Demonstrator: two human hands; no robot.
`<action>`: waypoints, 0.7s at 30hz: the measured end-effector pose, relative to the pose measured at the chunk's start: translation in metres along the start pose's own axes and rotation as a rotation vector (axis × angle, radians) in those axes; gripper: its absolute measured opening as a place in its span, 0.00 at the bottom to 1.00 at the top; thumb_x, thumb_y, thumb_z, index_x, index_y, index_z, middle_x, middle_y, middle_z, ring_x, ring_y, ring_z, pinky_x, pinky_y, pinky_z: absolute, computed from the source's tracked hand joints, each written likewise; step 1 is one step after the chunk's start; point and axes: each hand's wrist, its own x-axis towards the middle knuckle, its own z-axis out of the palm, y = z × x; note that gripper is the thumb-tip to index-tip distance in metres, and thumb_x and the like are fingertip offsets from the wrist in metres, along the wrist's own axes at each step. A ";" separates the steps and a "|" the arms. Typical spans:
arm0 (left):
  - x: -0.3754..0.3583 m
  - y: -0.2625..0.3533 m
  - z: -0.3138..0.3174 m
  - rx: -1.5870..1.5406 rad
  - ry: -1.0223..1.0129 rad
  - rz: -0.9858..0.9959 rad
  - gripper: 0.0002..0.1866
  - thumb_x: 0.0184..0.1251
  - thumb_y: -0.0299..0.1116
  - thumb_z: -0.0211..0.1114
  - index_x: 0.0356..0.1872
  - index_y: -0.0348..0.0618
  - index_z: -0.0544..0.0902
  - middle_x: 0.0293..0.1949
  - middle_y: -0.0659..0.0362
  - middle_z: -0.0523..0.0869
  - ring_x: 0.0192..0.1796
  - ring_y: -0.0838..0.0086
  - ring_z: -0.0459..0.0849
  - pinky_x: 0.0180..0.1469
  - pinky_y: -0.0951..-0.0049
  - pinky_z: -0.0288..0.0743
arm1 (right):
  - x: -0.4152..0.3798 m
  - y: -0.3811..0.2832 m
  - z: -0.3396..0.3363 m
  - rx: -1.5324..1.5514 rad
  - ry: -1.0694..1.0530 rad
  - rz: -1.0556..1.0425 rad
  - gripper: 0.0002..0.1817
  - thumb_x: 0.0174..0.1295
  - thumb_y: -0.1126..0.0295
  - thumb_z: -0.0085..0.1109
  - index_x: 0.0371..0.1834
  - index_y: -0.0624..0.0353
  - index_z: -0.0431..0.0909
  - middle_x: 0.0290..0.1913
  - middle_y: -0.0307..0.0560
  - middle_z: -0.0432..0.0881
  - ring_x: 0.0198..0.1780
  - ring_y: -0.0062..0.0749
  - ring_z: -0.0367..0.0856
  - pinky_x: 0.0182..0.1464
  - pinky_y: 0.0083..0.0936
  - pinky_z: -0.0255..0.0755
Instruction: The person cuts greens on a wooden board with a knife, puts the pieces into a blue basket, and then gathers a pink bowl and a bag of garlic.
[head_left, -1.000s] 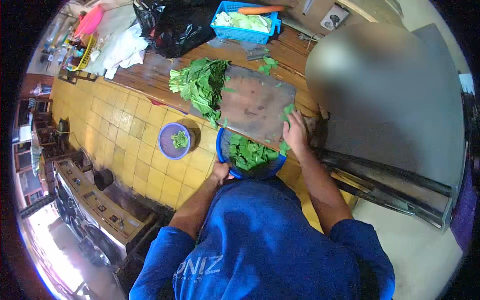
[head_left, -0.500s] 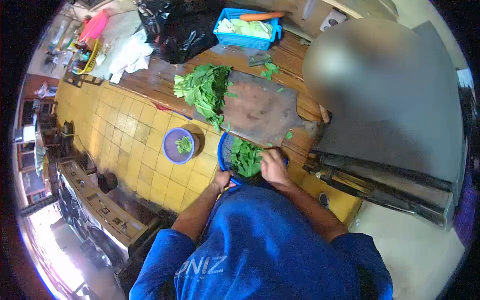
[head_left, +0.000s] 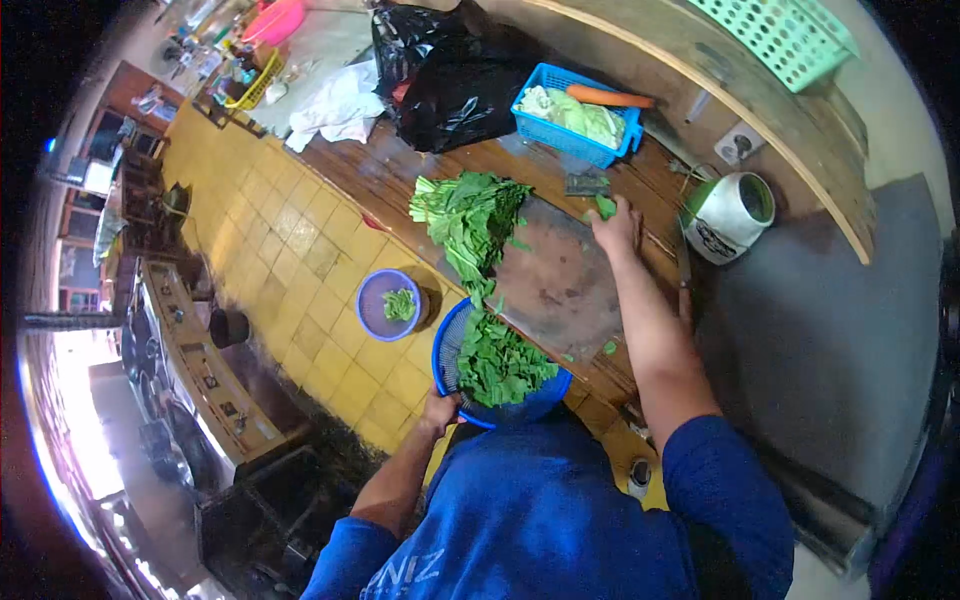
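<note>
A blue mesh basket (head_left: 447,350) holds cut green leaves (head_left: 497,362) against my body. My left hand (head_left: 440,410) is closed around its rim on the left side. My right hand (head_left: 618,230) reaches across the wooden cutting board (head_left: 556,270) to its far side, fingers bent onto a few loose leaves (head_left: 605,206) on the table. A dark flat piece (head_left: 587,185) lies just beyond those fingertips. On the board's left end rests a bunch of leafy greens (head_left: 467,215), stems pointing left.
Behind the board stands a blue basket (head_left: 570,140) with a carrot (head_left: 610,96) and cabbage, beside a black plastic bag (head_left: 455,100). A knife (head_left: 685,290) and white container (head_left: 735,225) are at right. A purple basket (head_left: 362,305) is on the floor.
My right hand has left the leaves in the blue mesh basket and moved forward over the board to the far loose leaves. My left hand keeps its hold. The view has shifted.
</note>
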 end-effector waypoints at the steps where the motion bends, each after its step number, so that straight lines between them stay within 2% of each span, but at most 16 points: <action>1: -0.006 0.001 0.000 -0.032 0.016 -0.004 0.21 0.56 0.16 0.54 0.52 0.45 0.71 0.32 0.56 0.82 0.24 0.69 0.83 0.19 0.69 0.81 | 0.011 0.000 0.010 -0.145 -0.011 0.023 0.25 0.52 0.62 0.65 0.54 0.57 0.72 0.46 0.61 0.77 0.53 0.56 0.73 0.53 0.44 0.68; 2: -0.012 0.003 0.001 -0.038 0.027 -0.010 0.21 0.56 0.16 0.54 0.52 0.45 0.71 0.32 0.56 0.82 0.24 0.69 0.83 0.19 0.69 0.81 | 0.022 0.000 0.019 -0.292 -0.021 0.046 0.25 0.51 0.63 0.65 0.52 0.57 0.73 0.46 0.61 0.78 0.53 0.55 0.74 0.53 0.43 0.70; 3: -0.016 0.003 0.000 -0.036 0.047 -0.001 0.21 0.56 0.16 0.54 0.52 0.45 0.71 0.32 0.56 0.82 0.24 0.69 0.83 0.19 0.69 0.81 | 0.034 0.003 0.027 -0.293 -0.034 0.043 0.25 0.51 0.63 0.65 0.52 0.57 0.73 0.46 0.61 0.78 0.53 0.55 0.74 0.53 0.43 0.70; 5: -0.020 0.001 -0.003 -0.007 0.064 -0.021 0.20 0.57 0.19 0.55 0.51 0.44 0.71 0.33 0.56 0.82 0.24 0.69 0.83 0.20 0.69 0.81 | 0.050 0.017 0.033 -0.263 -0.239 -0.010 0.16 0.54 0.64 0.63 0.44 0.59 0.80 0.38 0.60 0.82 0.47 0.54 0.79 0.50 0.41 0.73; 6: -0.021 0.001 -0.004 -0.025 0.086 -0.060 0.19 0.56 0.20 0.55 0.51 0.44 0.71 0.32 0.56 0.82 0.24 0.69 0.83 0.20 0.70 0.81 | 0.051 0.023 0.033 -0.271 -0.247 -0.006 0.16 0.54 0.64 0.63 0.44 0.59 0.80 0.38 0.60 0.82 0.47 0.54 0.79 0.50 0.41 0.73; 8: -0.019 0.004 -0.002 -0.007 0.111 -0.077 0.20 0.56 0.20 0.55 0.52 0.45 0.71 0.32 0.56 0.82 0.24 0.69 0.83 0.19 0.70 0.81 | 0.051 0.032 0.031 -0.318 -0.318 0.002 0.10 0.55 0.68 0.59 0.38 0.58 0.82 0.33 0.61 0.82 0.40 0.56 0.82 0.44 0.41 0.75; 9: -0.013 0.007 -0.004 -0.001 0.105 -0.082 0.20 0.56 0.20 0.55 0.52 0.45 0.71 0.32 0.56 0.82 0.24 0.69 0.83 0.19 0.70 0.81 | 0.028 0.036 0.019 -0.033 -0.095 0.000 0.10 0.55 0.72 0.60 0.40 0.60 0.81 0.35 0.55 0.84 0.38 0.48 0.83 0.39 0.36 0.76; 10: -0.006 0.005 -0.008 -0.005 0.066 -0.055 0.21 0.55 0.19 0.55 0.52 0.45 0.70 0.32 0.56 0.81 0.23 0.69 0.82 0.18 0.70 0.81 | 0.010 0.043 0.016 -0.044 -0.096 0.015 0.10 0.55 0.72 0.60 0.40 0.60 0.81 0.35 0.55 0.84 0.38 0.48 0.83 0.39 0.36 0.76; 12: 0.011 -0.013 -0.010 -0.077 0.037 -0.003 0.21 0.55 0.18 0.54 0.52 0.44 0.69 0.29 0.57 0.80 0.19 0.69 0.81 0.16 0.70 0.80 | -0.033 0.050 0.009 0.488 -0.110 0.103 0.12 0.51 0.69 0.67 0.39 0.60 0.81 0.36 0.48 0.85 0.37 0.37 0.83 0.42 0.32 0.76; 14: 0.006 0.004 -0.003 -0.073 -0.026 -0.001 0.22 0.54 0.18 0.54 0.52 0.45 0.69 0.28 0.58 0.79 0.18 0.70 0.79 0.15 0.70 0.79 | -0.110 -0.001 -0.034 0.601 -0.377 0.295 0.13 0.52 0.68 0.68 0.39 0.60 0.81 0.37 0.45 0.85 0.36 0.29 0.82 0.41 0.28 0.75; 16: 0.021 0.001 -0.003 -0.025 -0.057 -0.003 0.22 0.54 0.18 0.54 0.52 0.46 0.69 0.28 0.58 0.80 0.18 0.70 0.80 0.15 0.70 0.79 | -0.172 0.003 -0.031 0.615 -0.407 -0.218 0.13 0.53 0.68 0.68 0.40 0.61 0.80 0.37 0.48 0.85 0.35 0.31 0.82 0.40 0.28 0.75; 18: 0.026 0.004 -0.001 0.017 -0.078 -0.003 0.22 0.54 0.18 0.54 0.53 0.47 0.69 0.29 0.58 0.80 0.18 0.70 0.80 0.15 0.70 0.79 | -0.205 0.027 -0.036 0.479 -0.371 0.056 0.13 0.54 0.69 0.67 0.42 0.60 0.80 0.37 0.53 0.84 0.37 0.35 0.82 0.42 0.30 0.75; 20: 0.020 0.015 0.002 0.081 -0.076 -0.016 0.23 0.55 0.18 0.55 0.53 0.47 0.69 0.29 0.58 0.80 0.19 0.71 0.80 0.15 0.70 0.80 | -0.217 0.063 -0.044 0.201 -0.105 -0.062 0.12 0.55 0.71 0.63 0.41 0.61 0.79 0.34 0.55 0.81 0.36 0.42 0.80 0.42 0.34 0.74; 21: 0.027 0.008 -0.004 0.075 -0.083 0.020 0.23 0.55 0.18 0.55 0.53 0.47 0.69 0.30 0.57 0.80 0.19 0.71 0.80 0.15 0.70 0.79 | -0.217 0.072 -0.049 0.046 0.032 -0.148 0.09 0.55 0.71 0.61 0.38 0.61 0.77 0.30 0.54 0.79 0.34 0.47 0.78 0.38 0.37 0.73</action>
